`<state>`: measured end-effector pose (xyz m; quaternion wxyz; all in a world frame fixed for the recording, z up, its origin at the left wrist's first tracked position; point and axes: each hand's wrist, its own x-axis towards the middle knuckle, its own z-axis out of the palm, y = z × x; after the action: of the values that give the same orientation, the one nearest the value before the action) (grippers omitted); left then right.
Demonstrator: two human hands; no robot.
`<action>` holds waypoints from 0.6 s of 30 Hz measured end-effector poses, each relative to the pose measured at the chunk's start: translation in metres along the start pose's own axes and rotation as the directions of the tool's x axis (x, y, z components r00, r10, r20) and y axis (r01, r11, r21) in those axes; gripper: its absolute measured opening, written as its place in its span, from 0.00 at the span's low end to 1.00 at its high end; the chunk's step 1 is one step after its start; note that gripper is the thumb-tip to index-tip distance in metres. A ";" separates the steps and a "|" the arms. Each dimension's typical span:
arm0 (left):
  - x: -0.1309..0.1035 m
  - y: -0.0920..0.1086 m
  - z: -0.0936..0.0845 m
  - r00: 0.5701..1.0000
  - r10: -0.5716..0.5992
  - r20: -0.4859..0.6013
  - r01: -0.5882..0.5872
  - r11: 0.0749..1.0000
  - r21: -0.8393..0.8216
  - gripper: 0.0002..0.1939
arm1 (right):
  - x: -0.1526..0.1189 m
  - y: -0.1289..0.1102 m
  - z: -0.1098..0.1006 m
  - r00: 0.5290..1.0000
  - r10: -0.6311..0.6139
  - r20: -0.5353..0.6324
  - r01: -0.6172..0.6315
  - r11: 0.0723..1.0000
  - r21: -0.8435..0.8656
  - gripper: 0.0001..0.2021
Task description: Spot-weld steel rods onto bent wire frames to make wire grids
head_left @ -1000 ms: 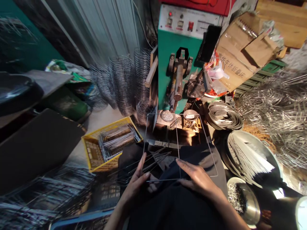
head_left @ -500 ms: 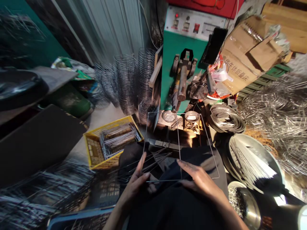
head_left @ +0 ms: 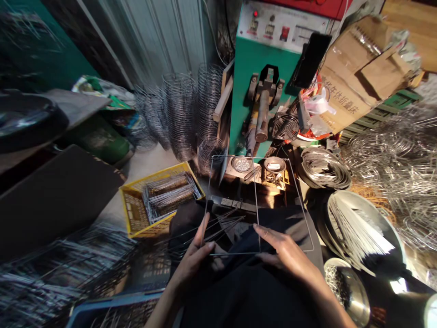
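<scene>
We hold the wire frame [head_left: 256,196] over the lap [head_left: 232,291] — left hand [head_left: 195,257] grasping its left side, right hand [head_left: 284,249] pinching near its middle. We judge this a steadying step; the next move calls for an even grip.

You are stationed in a metal-wire workshop. Identify it by the green machine [head_left: 283,64] in front of you, fitted with a switch panel [head_left: 276,28] and a lit red indicator [head_left: 256,14]; the columns of wire rings [head_left: 179,118] near the corrugated wall [head_left: 146,36]; the yellow crate [head_left: 131,209] of metal rods [head_left: 172,196] to your left; the basin [head_left: 398,230] of straight wires [head_left: 358,232] to your right; and the wire frame [head_left: 256,205] before you
</scene>
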<state>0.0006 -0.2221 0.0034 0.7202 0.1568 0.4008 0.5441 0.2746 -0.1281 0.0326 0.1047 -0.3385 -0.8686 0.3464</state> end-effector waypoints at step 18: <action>0.045 0.016 -0.012 0.994 0.102 0.048 -0.108 0.986 0.126 0.50 | 0.036 0.017 0.001 0.994 -0.011 -0.110 0.006 0.999 -0.047 0.32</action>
<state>-0.0152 -0.1779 -0.0123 0.6871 0.2351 0.4112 0.5510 0.2560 -0.0959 0.0187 0.1458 -0.3558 -0.8708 0.3064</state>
